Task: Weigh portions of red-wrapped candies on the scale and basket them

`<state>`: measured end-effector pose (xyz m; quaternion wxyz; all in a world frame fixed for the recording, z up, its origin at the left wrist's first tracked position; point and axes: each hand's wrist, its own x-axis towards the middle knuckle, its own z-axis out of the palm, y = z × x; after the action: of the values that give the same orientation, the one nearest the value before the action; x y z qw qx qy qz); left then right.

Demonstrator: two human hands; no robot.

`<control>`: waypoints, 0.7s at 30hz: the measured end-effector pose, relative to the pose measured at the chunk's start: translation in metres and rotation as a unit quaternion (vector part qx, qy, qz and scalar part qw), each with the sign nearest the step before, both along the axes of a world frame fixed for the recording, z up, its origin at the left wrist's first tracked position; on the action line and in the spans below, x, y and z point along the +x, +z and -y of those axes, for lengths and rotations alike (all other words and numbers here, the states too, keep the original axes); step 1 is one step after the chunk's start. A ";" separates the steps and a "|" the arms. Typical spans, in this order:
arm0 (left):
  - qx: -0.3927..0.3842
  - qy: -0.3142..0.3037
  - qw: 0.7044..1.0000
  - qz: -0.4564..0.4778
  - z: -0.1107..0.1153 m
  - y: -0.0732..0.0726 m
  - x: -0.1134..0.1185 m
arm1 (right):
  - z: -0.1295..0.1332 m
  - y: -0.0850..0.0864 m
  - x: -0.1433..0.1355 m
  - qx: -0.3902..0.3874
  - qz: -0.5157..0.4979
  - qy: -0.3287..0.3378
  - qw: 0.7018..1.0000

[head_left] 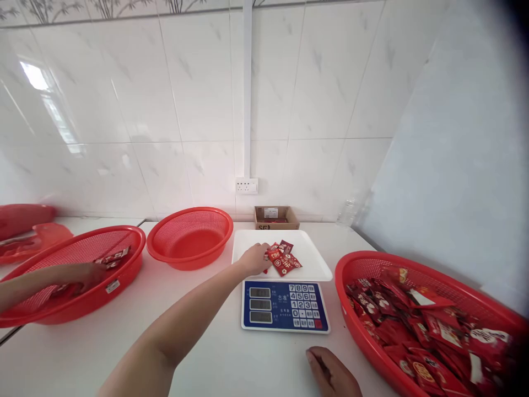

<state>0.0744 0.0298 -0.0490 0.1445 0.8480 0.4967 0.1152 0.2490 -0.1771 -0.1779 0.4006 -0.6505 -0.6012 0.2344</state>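
My left hand (255, 259) reaches over the white pan (306, 245) of a digital scale (286, 306). Its fingers are closed on small red packets at the edge of a little pile; the fingertips are partly hidden. More red packets (285, 263) with pale printing lie beside it on the pan. My right hand (334, 372) is low in the view, near the front of the scale, its fingers curled into a loose fist with nothing visible in them. To its right stands a big red basket (345, 292) heaped with red packets (397, 331).
At the left, another person's hand (88, 275) is inside a red basket (142, 245) holding some packets. A red colander-like basket (190, 264) stands between it and the scale. Behind the pan are a small cardboard box (276, 225) and a wall socket (247, 186). A clear container (347, 212) stands by the wall.
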 end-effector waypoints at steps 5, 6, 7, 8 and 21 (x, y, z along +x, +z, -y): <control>0.029 0.031 0.999 0.021 -0.003 -0.002 -0.004 | 0.001 -0.006 -0.001 0.008 0.013 -0.013 1.000; 0.039 0.040 0.998 0.020 -0.005 0.000 -0.006 | 0.001 -0.006 0.000 0.007 0.015 -0.013 1.000; 0.051 0.049 0.997 0.017 -0.007 0.003 -0.010 | 0.001 -0.007 0.000 0.007 0.018 -0.011 1.000; 0.064 0.059 0.996 0.012 -0.009 0.007 -0.016 | 0.002 -0.006 0.000 0.007 0.022 -0.009 1.000; 0.135 0.103 0.981 -0.096 -0.021 0.035 -0.078 | 0.004 0.001 -0.001 0.011 0.043 -0.007 0.999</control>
<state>-0.0036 0.0506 -0.0141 -0.0329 0.8110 0.5730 0.1135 0.2478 -0.1806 -0.1773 0.3830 -0.6597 -0.6159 0.1970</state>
